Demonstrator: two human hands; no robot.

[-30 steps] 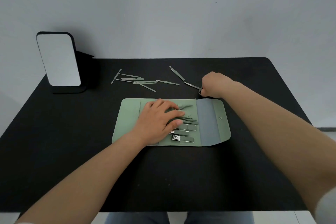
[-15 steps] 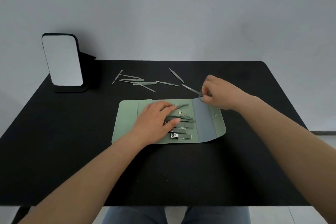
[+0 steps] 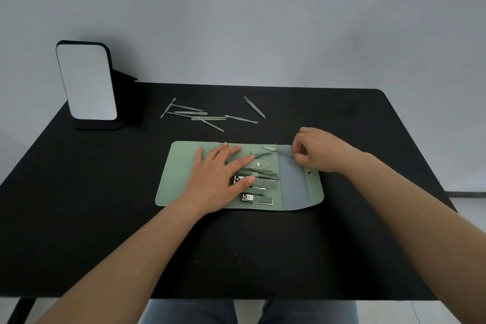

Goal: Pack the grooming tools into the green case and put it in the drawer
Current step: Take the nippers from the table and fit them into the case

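The soft green fold-out case [image 3: 184,179] lies open on the black table [image 3: 79,205], long axis left-right. The left hand [image 3: 221,181] presses it flat, fingers straight; the right hand [image 3: 315,150] pinches small green-handled scissors [image 3: 276,149], tips pointing left toward the pockets.

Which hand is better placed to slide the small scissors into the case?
The right hand: it already pinches the scissors over the green case. The left hand lies flat, steadying the case.

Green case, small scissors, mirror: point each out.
green case [image 3: 181,166], head view, bare left flap.
small scissors [image 3: 272,149], head view, blade tip protruding from the right hand.
mirror [image 3: 85,81], head view, middle of the glass.
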